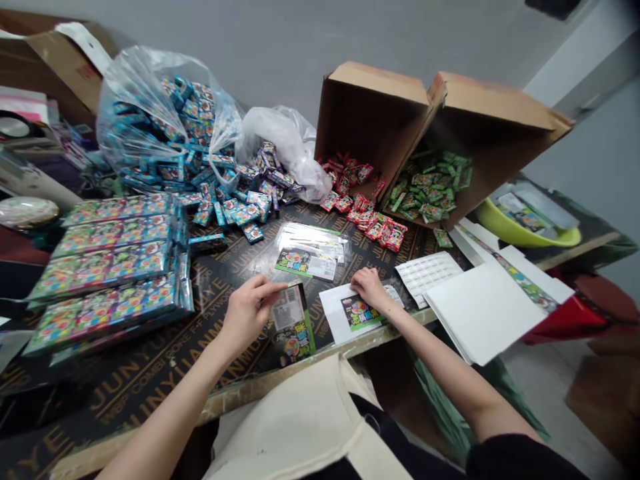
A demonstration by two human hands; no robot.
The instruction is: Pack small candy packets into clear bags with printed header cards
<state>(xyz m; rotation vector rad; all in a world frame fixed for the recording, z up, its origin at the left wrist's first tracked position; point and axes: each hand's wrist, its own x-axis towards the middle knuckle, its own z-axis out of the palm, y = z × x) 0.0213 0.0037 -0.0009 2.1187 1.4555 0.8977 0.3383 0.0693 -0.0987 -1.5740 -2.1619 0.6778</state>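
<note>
My left hand [254, 308] is at the upper left edge of a flat printed packaging bag [294, 332], its index finger stretched along the top and its other fingers curled. The bag is black and green with a pale panel and lies by the table's front edge. To the right, my right hand [371, 289] has its fingers bent down on the top edge of a white card [332, 319]. A second black and green printed piece [359, 313] lies over this card, below my fingers. Just beyond both hands rests a stack of similar printed bags [320, 263].
Stacks of filled multi-coloured packs [115, 257] stand at left. Behind them, a clear plastic bag [145, 107] spills small blue boxes. Cardboard boxes [500, 127] hold red and green packets. White cards [483, 307] and a sticker sheet [430, 275] lie right, near a yellow basin [525, 230].
</note>
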